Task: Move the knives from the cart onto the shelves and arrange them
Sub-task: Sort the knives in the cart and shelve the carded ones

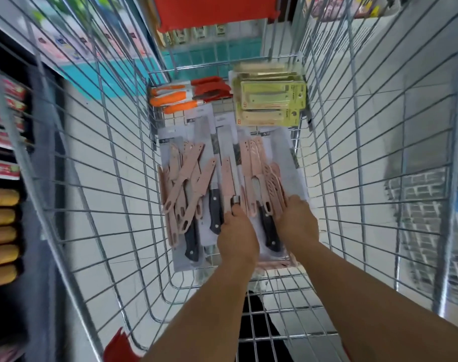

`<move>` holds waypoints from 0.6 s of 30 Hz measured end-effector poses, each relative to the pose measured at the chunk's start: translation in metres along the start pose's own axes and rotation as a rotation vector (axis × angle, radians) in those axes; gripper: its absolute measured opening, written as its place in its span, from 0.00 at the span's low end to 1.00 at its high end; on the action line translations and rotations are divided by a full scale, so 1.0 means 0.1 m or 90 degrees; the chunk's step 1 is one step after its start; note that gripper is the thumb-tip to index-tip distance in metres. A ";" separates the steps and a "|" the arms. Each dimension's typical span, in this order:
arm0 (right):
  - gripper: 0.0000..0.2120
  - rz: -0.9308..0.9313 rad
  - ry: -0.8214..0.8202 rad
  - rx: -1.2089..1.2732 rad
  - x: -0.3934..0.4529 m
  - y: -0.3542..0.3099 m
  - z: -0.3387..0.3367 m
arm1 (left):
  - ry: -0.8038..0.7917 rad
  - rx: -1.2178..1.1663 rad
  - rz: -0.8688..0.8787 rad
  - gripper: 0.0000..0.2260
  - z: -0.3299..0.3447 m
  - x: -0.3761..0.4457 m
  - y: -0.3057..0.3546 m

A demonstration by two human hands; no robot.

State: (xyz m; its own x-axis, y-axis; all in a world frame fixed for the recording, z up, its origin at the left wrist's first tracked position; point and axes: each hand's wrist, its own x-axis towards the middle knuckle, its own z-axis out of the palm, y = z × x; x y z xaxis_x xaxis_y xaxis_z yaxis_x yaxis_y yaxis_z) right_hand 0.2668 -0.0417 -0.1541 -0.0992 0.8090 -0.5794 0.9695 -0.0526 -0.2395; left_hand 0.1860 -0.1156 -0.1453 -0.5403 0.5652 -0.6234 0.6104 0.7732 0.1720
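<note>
Both arms reach down into a wire shopping cart (100, 178). Its floor holds several pink sheathed knives (186, 178) lying loose over carded black-handled knives (192, 241). My left hand (237, 233) is closed around the handle end of one pink knife (229, 184) in the middle of the pile. My right hand (297, 218) rests on a bunch of pink knives (262, 178) at the right, fingers curled over their handle ends. Whether it grips them is hidden. Orange-handled knives (170, 99) and red ones (212, 87) lie at the far end.
Yellow-green carded packs (271, 100) are stacked at the cart's far right corner. Store shelves (6, 178) with packaged goods run along the left, outside the cart. White floor tiles show through the wire on both sides. A red cart part (212, 11) sits at the top.
</note>
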 end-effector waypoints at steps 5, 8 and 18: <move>0.06 0.003 -0.023 0.012 -0.01 0.02 0.00 | -0.011 -0.079 -0.051 0.09 -0.03 0.02 -0.01; 0.05 -0.007 -0.028 0.013 -0.02 0.03 -0.03 | -0.033 -0.139 -0.062 0.08 -0.05 0.00 -0.03; 0.07 -0.133 -0.130 0.125 -0.21 -0.57 0.00 | 0.013 -0.299 -0.106 0.07 -0.42 0.13 -0.34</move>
State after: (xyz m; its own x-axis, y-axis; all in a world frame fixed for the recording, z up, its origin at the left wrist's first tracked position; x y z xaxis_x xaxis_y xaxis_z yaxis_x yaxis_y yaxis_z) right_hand 0.2135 -0.0557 -0.1287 -0.3531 0.6817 -0.6408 0.8639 -0.0253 -0.5030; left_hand 0.1342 -0.1227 -0.1271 -0.6226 0.4247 -0.6573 0.1904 0.8969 0.3991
